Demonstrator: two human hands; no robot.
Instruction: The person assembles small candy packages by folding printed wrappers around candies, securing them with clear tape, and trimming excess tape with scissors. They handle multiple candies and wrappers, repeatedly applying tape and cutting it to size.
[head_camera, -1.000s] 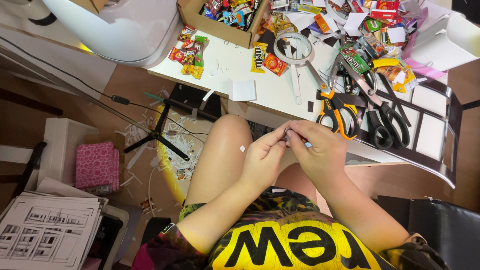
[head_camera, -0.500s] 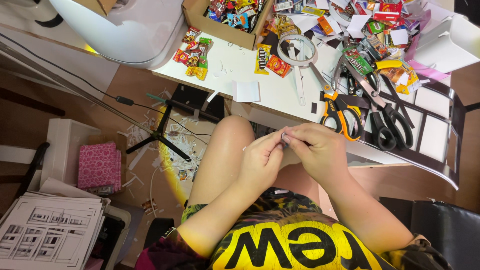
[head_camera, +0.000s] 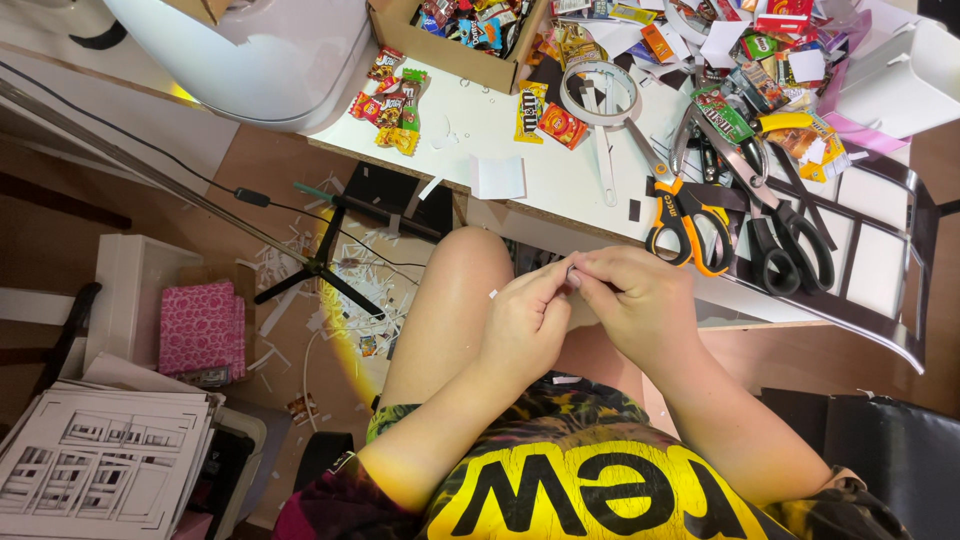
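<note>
Pinching together above the bare knee, the left hand (head_camera: 525, 325) and the right hand (head_camera: 640, 305) meet at their fingertips, and the fingers of both are clamped on a tiny pale scrap (head_camera: 572, 272). It sits just off the near edge of the desk (head_camera: 560, 180), over the lap. It is too small and too covered to tell its long axis or which way it points; only a sliver shows between the thumbs.

At twelve o'clock from the hands the desk edge runs slantwise, from ten o'clock down towards three. Near that edge, at one o'clock, lie orange-handled scissors (head_camera: 685, 215), blades aimed to eleven o'clock, with black-handled scissors (head_camera: 790, 245) just beside them. A small white paper square (head_camera: 497, 176) rests at eleven o'clock, and a cardboard box (head_camera: 455, 40) of sweets stands farther off.

Open room lies at nine o'clock, over the floor littered with paper clippings (head_camera: 350, 300), where a thin black stand (head_camera: 320, 265) spreads its legs. A pink box (head_camera: 200, 328) sits well apart beyond it.
</note>
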